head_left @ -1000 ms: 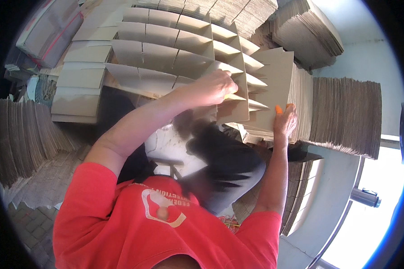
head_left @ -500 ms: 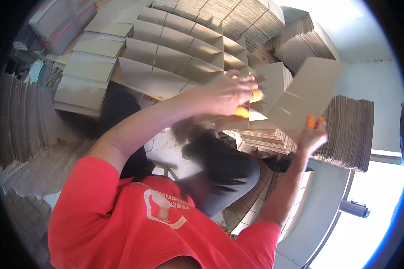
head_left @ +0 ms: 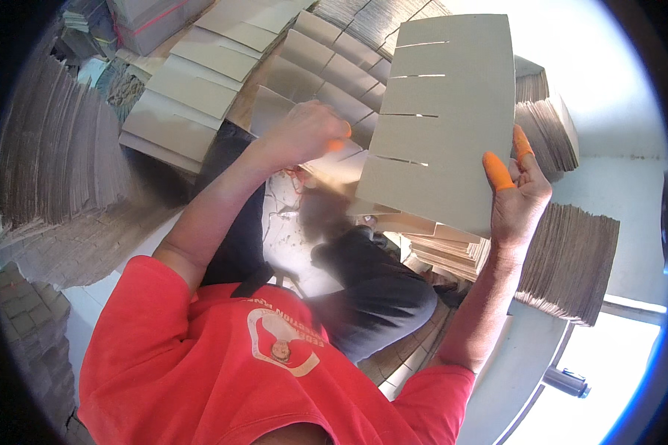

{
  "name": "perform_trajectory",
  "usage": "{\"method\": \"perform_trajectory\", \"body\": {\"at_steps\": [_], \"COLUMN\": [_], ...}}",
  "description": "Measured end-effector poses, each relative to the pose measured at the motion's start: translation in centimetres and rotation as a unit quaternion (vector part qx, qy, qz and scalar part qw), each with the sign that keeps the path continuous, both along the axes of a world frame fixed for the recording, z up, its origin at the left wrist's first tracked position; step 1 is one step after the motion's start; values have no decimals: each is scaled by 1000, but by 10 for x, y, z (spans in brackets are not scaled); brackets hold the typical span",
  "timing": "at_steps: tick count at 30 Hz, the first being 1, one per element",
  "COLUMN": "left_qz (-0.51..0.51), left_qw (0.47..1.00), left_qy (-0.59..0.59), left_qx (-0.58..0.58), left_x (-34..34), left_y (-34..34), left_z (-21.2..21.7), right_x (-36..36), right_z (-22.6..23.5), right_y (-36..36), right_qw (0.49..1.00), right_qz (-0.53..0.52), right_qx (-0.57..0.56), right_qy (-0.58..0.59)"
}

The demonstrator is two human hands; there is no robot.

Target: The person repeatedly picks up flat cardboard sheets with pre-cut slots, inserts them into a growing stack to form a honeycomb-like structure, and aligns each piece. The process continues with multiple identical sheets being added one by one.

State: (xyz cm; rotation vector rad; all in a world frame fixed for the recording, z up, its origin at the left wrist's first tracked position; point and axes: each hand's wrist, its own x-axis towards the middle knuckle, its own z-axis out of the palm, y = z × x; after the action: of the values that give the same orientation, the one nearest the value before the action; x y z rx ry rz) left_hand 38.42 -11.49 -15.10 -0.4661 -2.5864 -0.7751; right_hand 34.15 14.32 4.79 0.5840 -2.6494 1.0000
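My right hand [head_left: 522, 196], with orange covers on two fingertips, grips a grey cardboard sheet [head_left: 453, 96] by its lower right edge. The sheet is held up with its broad face showing, and several slots run in from its left edge. Farther left, my left hand [head_left: 308, 132] is closed, fingers curled, at the near side of a cardboard divider grid [head_left: 304, 50]. Orange covers show on its fingertips too. What lies between those fingers is hidden. The raised sheet covers the grid's right part.
Overlapping cardboard sheets [head_left: 189, 93] lie left of the grid. A low cardboard stack [head_left: 445, 252] sits below the raised sheet. Taller stacks stand at right [head_left: 568, 259], back right [head_left: 545, 130] and far left [head_left: 48, 148]. My bent leg [head_left: 378, 297] is below the work.
My right hand has raised the slotted sheet and turned its face toward me. My left hand has drawn back left from the grid's right end. The whole view has shifted slightly.
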Motion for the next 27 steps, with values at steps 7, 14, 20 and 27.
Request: {"method": "perform_trajectory", "body": {"at_steps": [7,14,20,27], "left_qz": [11,-2,7,6], "left_qw": [1000,1000,1000,1000], "left_qy": [11,10,-1,-20], "left_qx": [-2,13,6,20], "left_x": [-3,-4,-6,-8], "left_y": [5,5,4,4], "left_z": [0,1,1,7], "right_x": [-17,-25,-26,-43], "right_z": [-5,-18,-37,-78], "right_y": [-19,-27,-49,-55], "right_qw": [999,999,996,993], "right_qz": [-11,22,64,91], "right_qx": [43,48,51,63], "right_qy": [9,-8,-40,-36]}}
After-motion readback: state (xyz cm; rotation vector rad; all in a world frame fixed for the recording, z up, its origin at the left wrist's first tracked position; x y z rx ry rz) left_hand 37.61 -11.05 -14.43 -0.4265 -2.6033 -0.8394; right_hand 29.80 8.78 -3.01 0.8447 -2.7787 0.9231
